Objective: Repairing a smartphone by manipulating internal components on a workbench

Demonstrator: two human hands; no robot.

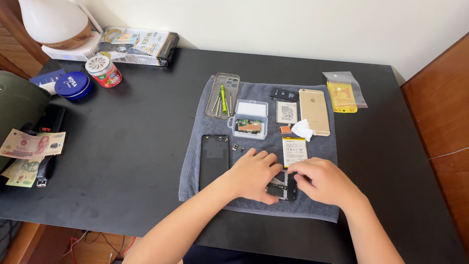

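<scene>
Both my hands rest on a grey towel (195, 166) spread on the black desk. My left hand (254, 176) and my right hand (320, 181) grip a black opened phone frame (282, 188) from either side; most of it is hidden under my fingers. A white phone battery (294, 150) lies just beyond my right hand. A black phone back panel (214, 160) lies left of my left hand. Two tiny parts (237, 147) sit between them.
On the towel's far half: a clear case holding screwdrivers (222, 96), a small clear box with a circuit board (249, 122), another battery (287, 112), a gold phone (313, 111), white tissue (303, 130). A yellow packet (343, 93) lies right. Banknotes (30, 146), tins (72, 85), boxes sit left.
</scene>
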